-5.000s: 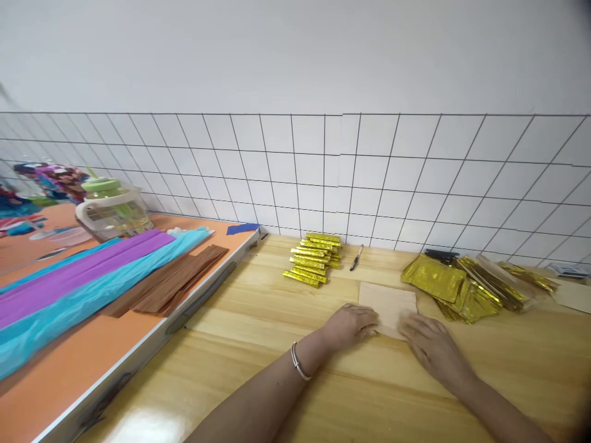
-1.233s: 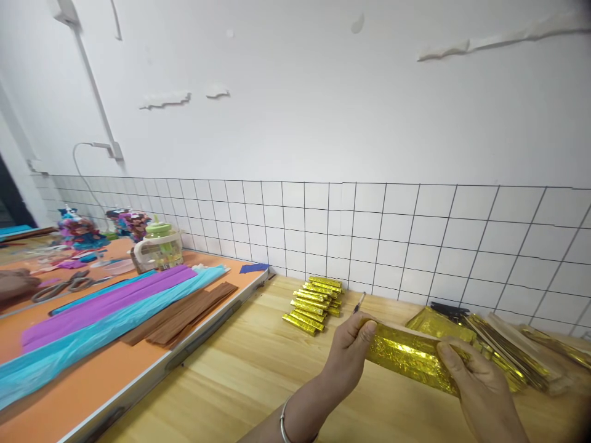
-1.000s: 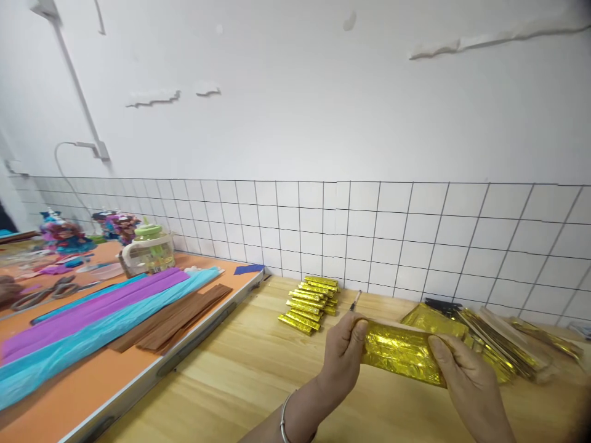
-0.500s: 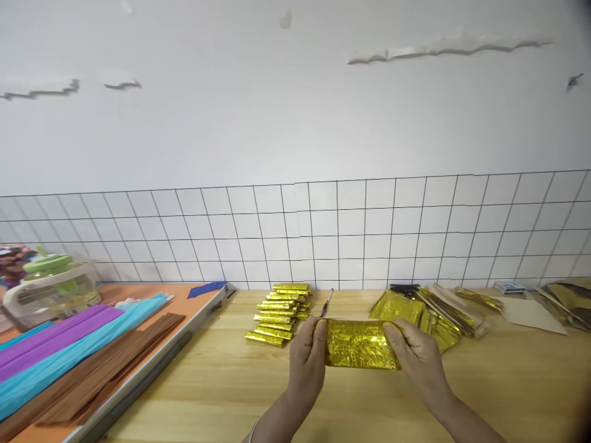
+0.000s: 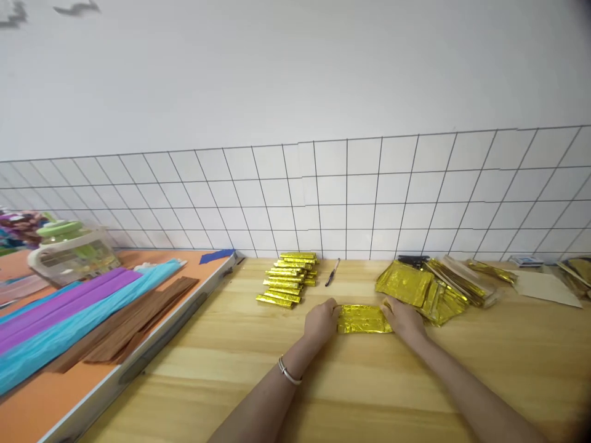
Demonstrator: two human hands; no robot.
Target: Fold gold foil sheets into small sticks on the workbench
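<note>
Between my hands a sheet of gold foil (image 5: 362, 319) is held flat, low over or on the wooden table (image 5: 221, 369); I cannot tell whether it touches. My left hand (image 5: 322, 320) is closed on its left end, with a bracelet on that wrist. On the opposite end, the fingers of my right hand (image 5: 405, 319) pinch the foil. Crease lines run along the length of the sheet. Left of it lies a stack of narrow folded gold strips (image 5: 286, 284). Beyond my right hand is a pile of flat gold foil sheets (image 5: 406, 284).
A pen (image 5: 332, 272) lies behind the foil. On an orange board (image 5: 23, 411) at left are purple (image 5: 69, 301), turquoise (image 5: 92, 314) and brown paper strips (image 5: 138, 320), plus a green-lidded jug (image 5: 74, 252). White paper (image 5: 547, 289) lies at right, before a gridded wall (image 5: 364, 191).
Both hands have moved down and forward with the gold foil, from above the table to near its surface. The sheet now looks flatter and narrower, and the camera view has tilted down.
</note>
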